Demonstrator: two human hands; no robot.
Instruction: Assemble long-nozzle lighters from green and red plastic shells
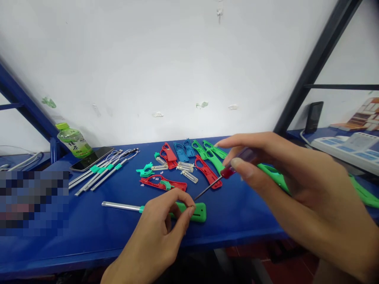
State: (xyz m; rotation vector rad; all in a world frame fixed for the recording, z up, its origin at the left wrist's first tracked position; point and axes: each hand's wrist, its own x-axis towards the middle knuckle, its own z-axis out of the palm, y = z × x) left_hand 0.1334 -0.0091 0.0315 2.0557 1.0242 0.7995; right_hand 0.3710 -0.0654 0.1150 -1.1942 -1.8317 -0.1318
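Observation:
My right hand (260,165) grips a screwdriver (227,172) with a red and purple handle, its thin shaft slanting down to the left. At the shaft's tip, the thumb and forefinger of my left hand (168,221) are pinched together; what they hold is too small to make out. Under and behind the left hand lies a green long-necked lighter (200,212) with a metal barrel (121,206) pointing left. Its middle is hidden by the fingers. Just beyond are a red handle half (209,173) and another red handle half (177,185) with a green trigger piece on it.
Clear fuel tanks (189,176), blue handle halves (181,152) and green handle halves (274,177) lie about the blue table (89,232). Several metal barrels with wires (96,175) rest at left, near a phone (91,158) and a green-capped bottle (74,140). A white wall stands behind.

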